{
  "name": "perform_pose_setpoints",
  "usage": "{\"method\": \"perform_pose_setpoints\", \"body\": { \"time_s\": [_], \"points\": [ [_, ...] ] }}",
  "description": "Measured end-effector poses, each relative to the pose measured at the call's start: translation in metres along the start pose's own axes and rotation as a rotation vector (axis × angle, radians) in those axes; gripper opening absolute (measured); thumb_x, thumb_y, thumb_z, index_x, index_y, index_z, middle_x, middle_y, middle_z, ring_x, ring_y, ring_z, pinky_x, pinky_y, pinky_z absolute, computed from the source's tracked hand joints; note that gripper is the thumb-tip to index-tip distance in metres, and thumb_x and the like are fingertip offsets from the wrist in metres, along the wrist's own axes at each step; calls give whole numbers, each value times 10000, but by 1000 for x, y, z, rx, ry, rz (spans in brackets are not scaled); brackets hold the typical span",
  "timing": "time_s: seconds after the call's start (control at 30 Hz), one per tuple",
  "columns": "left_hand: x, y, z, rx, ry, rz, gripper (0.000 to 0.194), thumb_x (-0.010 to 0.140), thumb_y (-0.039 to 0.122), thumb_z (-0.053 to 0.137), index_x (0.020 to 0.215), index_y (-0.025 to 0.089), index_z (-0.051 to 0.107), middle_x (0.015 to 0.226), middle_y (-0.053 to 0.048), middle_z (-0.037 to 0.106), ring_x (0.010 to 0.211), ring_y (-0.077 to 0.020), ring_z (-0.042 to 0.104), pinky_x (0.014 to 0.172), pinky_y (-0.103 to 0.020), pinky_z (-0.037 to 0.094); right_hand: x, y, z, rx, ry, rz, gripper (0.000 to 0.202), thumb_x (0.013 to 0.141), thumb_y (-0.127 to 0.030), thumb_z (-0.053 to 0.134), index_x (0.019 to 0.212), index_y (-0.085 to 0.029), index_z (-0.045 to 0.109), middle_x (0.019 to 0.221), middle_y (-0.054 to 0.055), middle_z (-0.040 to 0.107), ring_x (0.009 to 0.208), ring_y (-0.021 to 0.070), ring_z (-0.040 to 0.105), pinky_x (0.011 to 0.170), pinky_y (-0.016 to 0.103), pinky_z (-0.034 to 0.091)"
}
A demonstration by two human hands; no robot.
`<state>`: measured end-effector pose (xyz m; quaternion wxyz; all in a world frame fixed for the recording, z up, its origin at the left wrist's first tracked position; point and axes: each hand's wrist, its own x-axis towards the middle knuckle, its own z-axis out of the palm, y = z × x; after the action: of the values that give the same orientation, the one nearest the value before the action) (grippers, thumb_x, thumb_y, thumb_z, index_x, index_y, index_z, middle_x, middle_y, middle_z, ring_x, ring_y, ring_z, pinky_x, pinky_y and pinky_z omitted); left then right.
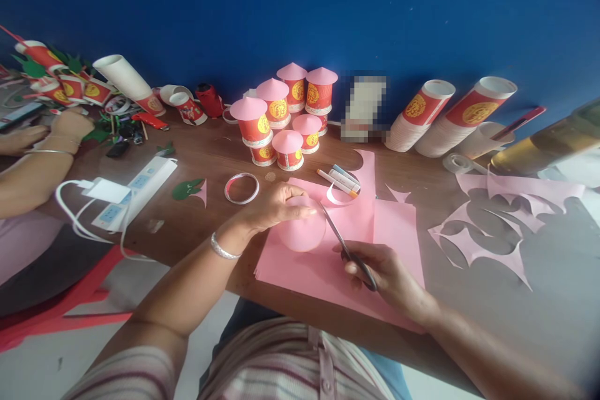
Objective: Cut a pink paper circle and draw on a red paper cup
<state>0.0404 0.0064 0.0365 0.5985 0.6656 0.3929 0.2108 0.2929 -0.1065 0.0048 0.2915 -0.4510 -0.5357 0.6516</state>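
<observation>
Between the fingers and thumb of my left hand is a round pink paper disc, held over a stack of pink sheets. My right hand grips dark-handled scissors, their blades pointing up and left to the disc's right edge. Whether the blades are apart is hard to see. Behind the stack lie several markers beside a curved pink offcut. A roll of tape rests left of them.
Several red cups with pink cone tops stand at the back. Cup stacks lean at the right, above pink scraps. A power strip lies left, near another person's hand.
</observation>
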Motion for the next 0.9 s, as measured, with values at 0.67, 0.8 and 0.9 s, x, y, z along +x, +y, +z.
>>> {"method": "perform_pose_setpoints", "body": {
  "time_s": [0.67,0.8,0.9],
  "points": [
    [1,-3,3,-7,-40,-17,425,802,460,758,630,147,528,638,41,397,638,-89,370,604,-261,243,0,-4,2,-18,19,3,424,912,-577,651,948,-155,660,693,-8,541,564,95,454,549,256,468],
    [1,0,3,-8,-36,-12,451,791,454,764,608,155,480,633,47,357,617,-82,336,580,-259,217,0,-5,3,2,32,15,447,882,-599,680,929,-154,661,678,-16,517,553,92,449,539,256,467],
    [1,1,3,1,-19,-12,436,778,458,770,618,154,502,644,45,368,620,-83,340,576,-254,223,-1,-6,3,8,40,17,458,876,-608,683,922,-153,664,677,-19,508,549,90,448,535,253,471]
  ]
}}
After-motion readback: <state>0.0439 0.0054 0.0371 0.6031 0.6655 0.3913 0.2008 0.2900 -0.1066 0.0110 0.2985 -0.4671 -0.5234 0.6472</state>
